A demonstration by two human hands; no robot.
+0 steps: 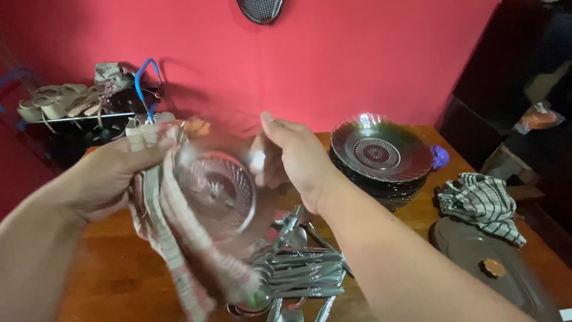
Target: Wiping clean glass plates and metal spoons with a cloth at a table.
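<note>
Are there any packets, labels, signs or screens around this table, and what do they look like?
No labels, signs or screens show.
Orange bag: far right on dark furniture, a soft, crumpled packet; too blurred to tell more.
White corner: bottom right edge, perhaps a paper or box; mostly cut off.

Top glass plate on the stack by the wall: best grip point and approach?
Take the top glass plate by its scalloped rim on the near-left edge, coming from above and the front. It lies flat, concave side up, nested on the stack, so only the overhanging rim gives a hand purchase. That side looks unobstructed.
</note>
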